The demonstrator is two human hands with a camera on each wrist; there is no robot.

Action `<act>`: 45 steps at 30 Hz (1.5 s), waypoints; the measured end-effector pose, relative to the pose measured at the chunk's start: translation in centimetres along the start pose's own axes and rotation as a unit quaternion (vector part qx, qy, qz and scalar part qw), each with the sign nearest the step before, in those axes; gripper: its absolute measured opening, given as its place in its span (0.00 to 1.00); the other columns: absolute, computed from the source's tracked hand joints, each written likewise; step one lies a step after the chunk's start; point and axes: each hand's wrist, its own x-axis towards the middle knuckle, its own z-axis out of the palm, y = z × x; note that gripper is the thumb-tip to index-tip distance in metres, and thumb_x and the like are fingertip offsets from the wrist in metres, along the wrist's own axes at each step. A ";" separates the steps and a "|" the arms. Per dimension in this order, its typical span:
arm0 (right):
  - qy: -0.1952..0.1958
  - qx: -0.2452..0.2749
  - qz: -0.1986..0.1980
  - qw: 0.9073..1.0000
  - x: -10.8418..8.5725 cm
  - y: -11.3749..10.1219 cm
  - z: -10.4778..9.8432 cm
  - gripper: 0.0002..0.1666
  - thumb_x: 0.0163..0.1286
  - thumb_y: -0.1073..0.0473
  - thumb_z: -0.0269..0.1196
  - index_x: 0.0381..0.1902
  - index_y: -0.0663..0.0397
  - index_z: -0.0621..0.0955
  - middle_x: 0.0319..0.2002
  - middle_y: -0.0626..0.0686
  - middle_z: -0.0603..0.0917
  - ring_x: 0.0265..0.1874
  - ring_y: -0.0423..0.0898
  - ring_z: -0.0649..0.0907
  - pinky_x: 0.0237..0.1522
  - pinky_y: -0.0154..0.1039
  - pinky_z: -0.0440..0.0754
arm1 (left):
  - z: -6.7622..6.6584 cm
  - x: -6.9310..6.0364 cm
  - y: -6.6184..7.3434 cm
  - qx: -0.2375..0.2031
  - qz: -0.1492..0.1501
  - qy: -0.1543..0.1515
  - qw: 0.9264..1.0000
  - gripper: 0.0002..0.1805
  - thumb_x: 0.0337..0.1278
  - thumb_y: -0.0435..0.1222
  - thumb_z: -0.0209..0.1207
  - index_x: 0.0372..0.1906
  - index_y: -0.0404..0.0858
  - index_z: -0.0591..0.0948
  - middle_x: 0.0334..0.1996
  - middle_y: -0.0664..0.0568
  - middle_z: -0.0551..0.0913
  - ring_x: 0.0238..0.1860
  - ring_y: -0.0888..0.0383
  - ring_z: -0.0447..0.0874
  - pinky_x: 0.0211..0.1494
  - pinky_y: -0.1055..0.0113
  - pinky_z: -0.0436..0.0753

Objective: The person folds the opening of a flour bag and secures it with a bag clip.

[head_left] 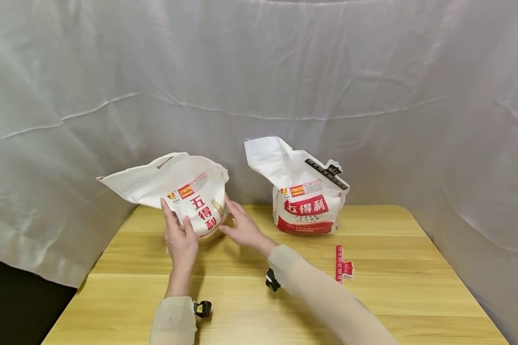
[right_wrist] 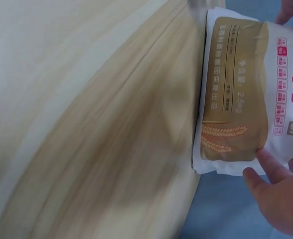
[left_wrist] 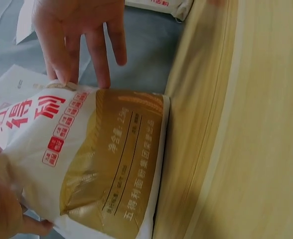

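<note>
At the surface's (head_left: 259,302) far left, the bag (head_left: 187,194) tilts between both hands, its long axis slanting from loose top at upper left to base at lower right, the left hand (head_left: 181,242) touching its left side, the right hand (head_left: 243,227) its right, each grip spread apart.

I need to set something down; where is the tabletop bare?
Bare table lies between the red clip and the right edge, and between the sleeves. Crowded: back left, where left hand and right hand hold the left bag, and behind the red clip, at the black-clipped bag.
</note>
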 end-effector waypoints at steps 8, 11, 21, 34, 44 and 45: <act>0.022 -0.014 0.014 1.000 -1.5 -0.1 -0.6 0.56 0.67 0.57 0.69 0.85 0.49 0.51 0.82 0.53 0.57 0.70 0.56 0.75 0.72 0.54 0.71 | -0.1 0.7 -0.4 -0.028 0.017 -0.059 0.998 0.45 0.75 0.27 0.54 0.86 0.50 0.45 0.70 0.31 0.73 0.63 0.35 0.79 0.61 0.42 0.81; 0.033 -0.023 0.018 0.999 -2.1 -0.1 -0.8 0.57 0.67 0.56 0.70 0.85 0.49 0.52 0.82 0.54 0.58 0.70 0.57 0.75 0.72 0.54 0.71 | -0.2 1.2 -0.7 -0.040 0.012 -0.096 0.995 0.46 0.76 0.28 0.53 0.86 0.54 0.44 0.68 0.31 0.75 0.61 0.35 0.81 0.59 0.43 0.83; 0.059 -0.040 0.038 0.997 -4.6 -0.4 -1.4 0.57 0.66 0.56 0.70 0.85 0.50 0.52 0.83 0.55 0.55 0.74 0.60 0.70 0.71 0.59 0.71 | 0.2 3.3 -2.1 -0.107 0.014 -0.219 0.970 0.47 0.77 0.28 0.52 0.85 0.61 0.40 0.74 0.34 0.68 0.67 0.36 0.77 0.61 0.65 0.82; 0.088 0.026 0.058 0.994 -5.8 -0.9 -1.3 0.56 0.66 0.57 0.71 0.85 0.46 0.54 0.81 0.55 0.59 0.64 0.58 0.79 0.62 0.57 0.80 | 0.5 6.1 -3.1 -0.142 0.029 -0.292 0.945 0.47 0.77 0.27 0.52 0.86 0.54 0.40 0.70 0.29 0.72 0.59 0.34 0.80 0.49 0.79 0.82; 0.126 0.131 0.036 0.983 -6.4 -0.4 -1.2 0.48 0.68 0.64 0.67 0.82 0.50 0.61 0.80 0.58 0.63 0.66 0.64 0.78 0.67 0.64 0.75 | 0.4 6.1 -2.6 -0.122 0.011 -0.292 0.949 0.51 0.76 0.29 0.55 0.85 0.58 0.36 0.74 0.31 0.67 0.66 0.35 0.76 0.61 0.67 0.82; 0.130 0.136 0.036 0.981 -6.4 -0.3 -1.3 0.47 0.68 0.64 0.67 0.82 0.51 0.61 0.79 0.57 0.64 0.67 0.64 0.77 0.67 0.64 0.74 | 0.4 6.1 -2.4 -0.113 0.013 -0.285 0.952 0.51 0.75 0.29 0.56 0.85 0.58 0.37 0.75 0.32 0.65 0.68 0.35 0.74 0.65 0.61 0.80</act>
